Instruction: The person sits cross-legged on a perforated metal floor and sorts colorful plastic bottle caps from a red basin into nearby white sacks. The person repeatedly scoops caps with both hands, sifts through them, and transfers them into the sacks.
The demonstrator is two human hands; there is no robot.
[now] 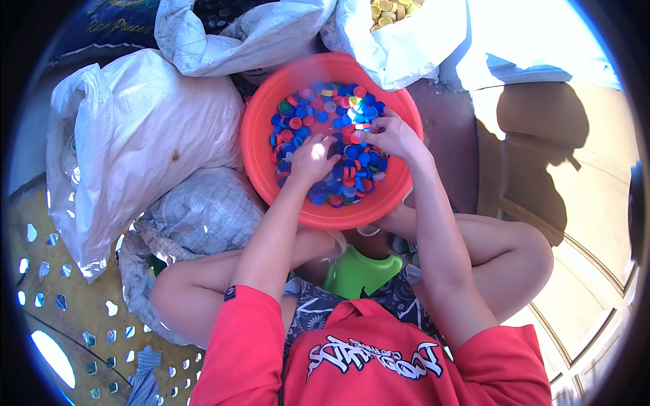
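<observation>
A round red plastic basin (258,167) stands before me, its bottom covered with many plastic bottle caps (350,151), mostly blue and red, some green, clear or yellow. My left hand (314,158) is over the caps left of the basin's middle, palm down with bent fingers; whether it holds a cap is hidden. Over the right side of the basin is my right hand (390,133), with thumb and forefinger at a red cap (356,137). Whether they grip that cap is not clear.
White woven sacks (147,127) lie left of the basin, a greyish sack (208,210) below them. Behind the basin, another white sack (401,51) holds yellow caps (388,11). Something bright green (358,274) is between my legs. A brown panelled surface (533,152) is at right.
</observation>
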